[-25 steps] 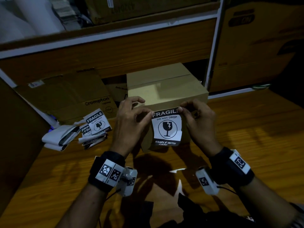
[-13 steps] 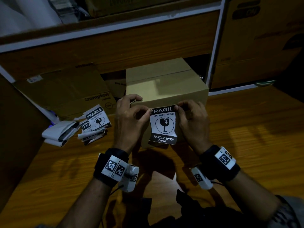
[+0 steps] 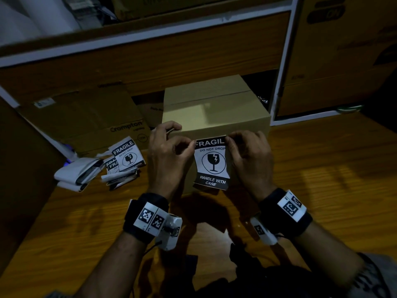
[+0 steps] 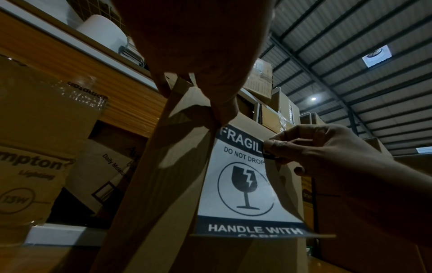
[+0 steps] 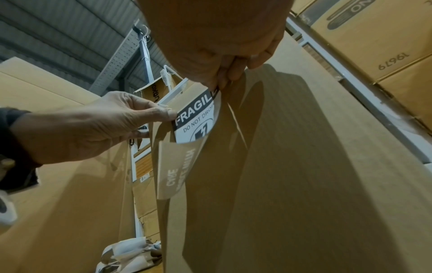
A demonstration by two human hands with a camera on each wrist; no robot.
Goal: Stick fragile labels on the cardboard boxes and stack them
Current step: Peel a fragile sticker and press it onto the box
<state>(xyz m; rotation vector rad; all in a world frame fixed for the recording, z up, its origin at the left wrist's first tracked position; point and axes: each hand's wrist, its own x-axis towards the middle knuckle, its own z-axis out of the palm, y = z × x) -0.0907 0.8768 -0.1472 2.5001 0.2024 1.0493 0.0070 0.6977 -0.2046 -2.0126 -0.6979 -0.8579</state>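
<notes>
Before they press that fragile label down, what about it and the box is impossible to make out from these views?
- Fragile label: last letter of FRAGILE, head view, covered by the right hand.
- Whether the label's top edge already touches the cardboard box: all views, hidden by fingertips of the left hand and right hand.
- Box front face: head view, behind label and hands.
- Spare labels: lower ones hidden under the top one.

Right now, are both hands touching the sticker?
Touching. The left wrist view shows the left hand and right hand each pinching a top corner of the sticker.
</notes>
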